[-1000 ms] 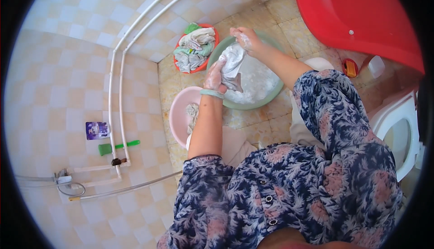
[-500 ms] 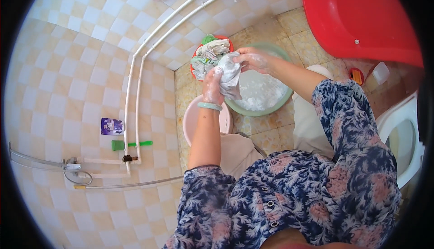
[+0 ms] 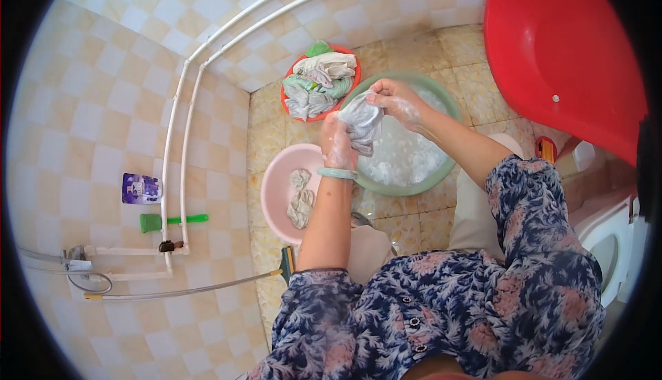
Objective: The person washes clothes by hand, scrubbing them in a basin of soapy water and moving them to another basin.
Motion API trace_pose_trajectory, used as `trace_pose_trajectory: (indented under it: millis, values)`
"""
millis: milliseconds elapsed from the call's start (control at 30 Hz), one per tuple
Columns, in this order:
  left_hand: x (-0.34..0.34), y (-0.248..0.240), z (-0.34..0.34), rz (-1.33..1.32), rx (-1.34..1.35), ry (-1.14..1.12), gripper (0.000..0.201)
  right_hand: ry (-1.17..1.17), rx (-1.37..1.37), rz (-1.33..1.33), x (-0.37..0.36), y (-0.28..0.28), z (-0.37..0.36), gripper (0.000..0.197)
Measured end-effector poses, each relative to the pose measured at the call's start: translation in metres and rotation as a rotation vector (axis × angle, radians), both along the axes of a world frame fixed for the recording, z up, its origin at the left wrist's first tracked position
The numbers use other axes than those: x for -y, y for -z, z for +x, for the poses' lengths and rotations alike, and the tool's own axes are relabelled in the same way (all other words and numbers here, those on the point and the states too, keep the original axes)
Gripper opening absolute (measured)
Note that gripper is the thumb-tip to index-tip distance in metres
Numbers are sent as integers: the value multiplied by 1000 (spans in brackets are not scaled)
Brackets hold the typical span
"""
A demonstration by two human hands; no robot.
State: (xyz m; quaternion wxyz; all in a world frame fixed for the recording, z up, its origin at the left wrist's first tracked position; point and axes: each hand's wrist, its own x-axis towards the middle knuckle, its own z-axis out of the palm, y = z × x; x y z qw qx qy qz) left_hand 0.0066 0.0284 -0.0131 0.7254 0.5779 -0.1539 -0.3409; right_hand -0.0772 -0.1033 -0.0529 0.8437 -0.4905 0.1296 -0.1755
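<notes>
A wet, greyish-white cloth (image 3: 361, 122) is stretched between my two hands, above the left part of a green basin (image 3: 452, 107) of sudsy water. My left hand (image 3: 336, 140), with a pale green bangle at its wrist, is closed on the cloth's lower left side. At the cloth's upper right edge, my right hand (image 3: 400, 103) pinches the fabric between thumb and fingers. Foam clings to both hands. What kind of garment the cloth is, I cannot make out. White suds float thickly on the water below.
A red basin (image 3: 284, 104) heaped with clothes stands beyond my left hand. Nearer, a pink basin (image 3: 272, 194) holds small crumpled cloths. A big red tub (image 3: 552, 42) fills the far right, a white toilet (image 3: 620, 242) the near right. White pipes (image 3: 181, 114) run along the tiled wall.
The view has shifted, so the cloths in the pink basin now show. Both hands still hold the cloth, and my right hand's grip on its upper edge looks slightly changed.
</notes>
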Motion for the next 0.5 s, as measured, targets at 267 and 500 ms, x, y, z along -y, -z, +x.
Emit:
trace_pose_trajectory:
  millis: [267,500]
  values:
    - [8,1,-18,-96,-305,151,27,59,91,354,-2,-19,-13,13]
    - [6,6,1,-62,-15,150,25,4,129,422,4,-30,-18,12]
